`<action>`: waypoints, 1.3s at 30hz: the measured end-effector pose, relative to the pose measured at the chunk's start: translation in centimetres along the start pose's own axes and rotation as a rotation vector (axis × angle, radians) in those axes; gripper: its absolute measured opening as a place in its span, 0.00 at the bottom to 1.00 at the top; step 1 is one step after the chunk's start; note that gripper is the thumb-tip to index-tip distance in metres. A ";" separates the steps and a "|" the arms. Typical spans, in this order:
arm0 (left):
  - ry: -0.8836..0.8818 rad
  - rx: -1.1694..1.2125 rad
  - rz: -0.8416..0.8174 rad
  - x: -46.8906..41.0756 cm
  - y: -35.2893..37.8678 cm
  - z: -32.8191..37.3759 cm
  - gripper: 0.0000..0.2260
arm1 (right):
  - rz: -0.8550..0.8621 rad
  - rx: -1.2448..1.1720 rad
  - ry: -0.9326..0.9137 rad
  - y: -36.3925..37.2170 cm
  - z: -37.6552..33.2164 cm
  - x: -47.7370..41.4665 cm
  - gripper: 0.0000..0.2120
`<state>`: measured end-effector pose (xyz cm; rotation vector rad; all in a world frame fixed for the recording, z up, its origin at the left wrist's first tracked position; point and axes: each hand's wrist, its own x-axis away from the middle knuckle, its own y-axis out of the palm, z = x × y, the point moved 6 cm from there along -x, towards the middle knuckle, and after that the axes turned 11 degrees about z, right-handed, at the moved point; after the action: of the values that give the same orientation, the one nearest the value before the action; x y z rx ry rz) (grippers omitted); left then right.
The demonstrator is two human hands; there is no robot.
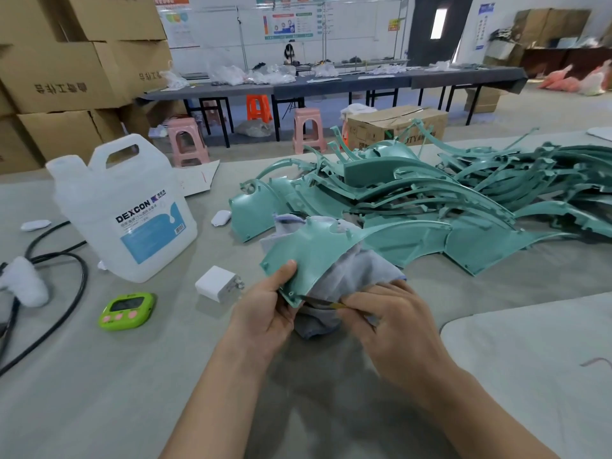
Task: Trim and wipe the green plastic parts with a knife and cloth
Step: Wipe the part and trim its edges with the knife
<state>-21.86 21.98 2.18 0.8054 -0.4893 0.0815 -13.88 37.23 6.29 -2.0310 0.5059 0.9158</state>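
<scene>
On the grey surface (132, 376) to our left stands a translucent jug (122, 207) labelled DEXCON. Near it lie a green timer (127, 311) with 3 pink buttons and a white charger (218, 283), which sits just left of our hands. A black cable (66, 293) loops along the left edge, and a small white case (221, 217) lies right of the jug. To the far right, a tangled pile of green parts (463, 200) spreads over the surface, its nearest pieces touching the part we hold. Beyond the surface stand stacked cardboard boxes (66, 77) and pink stools (187, 137).

We hold 1 green plastic part (314, 250) above the surface, near the middle. Our left hand (265, 313) grips its near left corner, thumb pressed on the top face and the other fingers curled underneath. A grey cloth (351, 270) is bunched under the part and hangs between our 2 hands, hiding much of the part's underside. Our right hand (394, 319) pinches the knife (326, 303) by its yellowish handle, fingers clenched round it. The blade points left and meets the part's near edge, just right of our left thumb. The cloth touches the right hand's fingers; we cannot tell whether they also hold it.
</scene>
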 end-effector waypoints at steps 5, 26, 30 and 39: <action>0.002 -0.010 0.002 -0.1 0.0 -0.1 0.16 | 0.009 0.006 0.036 0.0 0.4 0.1 0.08; 0.028 -0.078 -0.032 -0.5 -0.2 0.2 0.09 | 0.398 -0.076 0.675 -5.4 9.3 -0.9 0.16; 0.039 -0.056 -0.005 -0.4 -0.5 0.5 0.07 | 0.221 -0.116 0.429 -2.7 5.8 -1.0 0.17; 0.058 0.023 0.030 -0.6 -1.2 1.9 0.09 | 0.384 0.084 1.037 -5.2 14.0 0.8 0.17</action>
<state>-22.84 19.89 2.19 0.8161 -0.4464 0.1381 -15.99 51.66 2.94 -2.2506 1.4873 -0.0573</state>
